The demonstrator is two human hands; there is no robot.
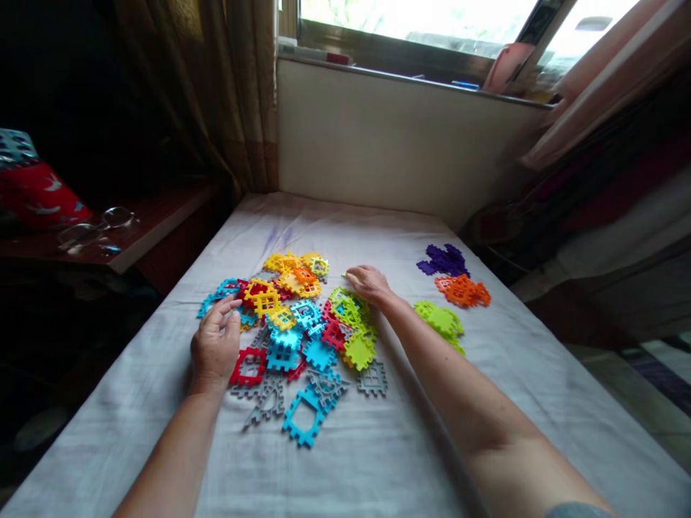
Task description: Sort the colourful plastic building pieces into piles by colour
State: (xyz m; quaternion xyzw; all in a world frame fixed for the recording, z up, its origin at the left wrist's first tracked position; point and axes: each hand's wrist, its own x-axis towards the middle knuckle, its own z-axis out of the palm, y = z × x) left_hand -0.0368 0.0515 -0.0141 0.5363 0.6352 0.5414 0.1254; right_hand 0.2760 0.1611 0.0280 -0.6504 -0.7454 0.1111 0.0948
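A mixed pile [321, 352] of toothed plastic tiles is spreading across the middle of the surface [410, 446], nearer its left edge than its right, with yellow tiles [264, 298] lying toward the far edge and a blue frame [302, 437] lying closest to the near edge. The left hand [216, 345] is resting at the pile's left side, its fingers bending over the red and blue tiles with the thumb close by; whether they are gripping one, I cannot tell. The right hand [370, 284] is reaching over the pile's far right side, fingers narrow and close together, a bit of green showing at the tips; their hold is hidden. Along the right edge, purple tiles [445, 260], orange tiles [463, 290] and green tiles [440, 319] are lying in separate groups. Beyond the left edge, glasses [102, 226] are lying beside a red container [40, 194] whose print is showing pale bird shapes. Past the far edge, a red-and-white item [339, 57] is lying on the sill, its markings too blurred to read.
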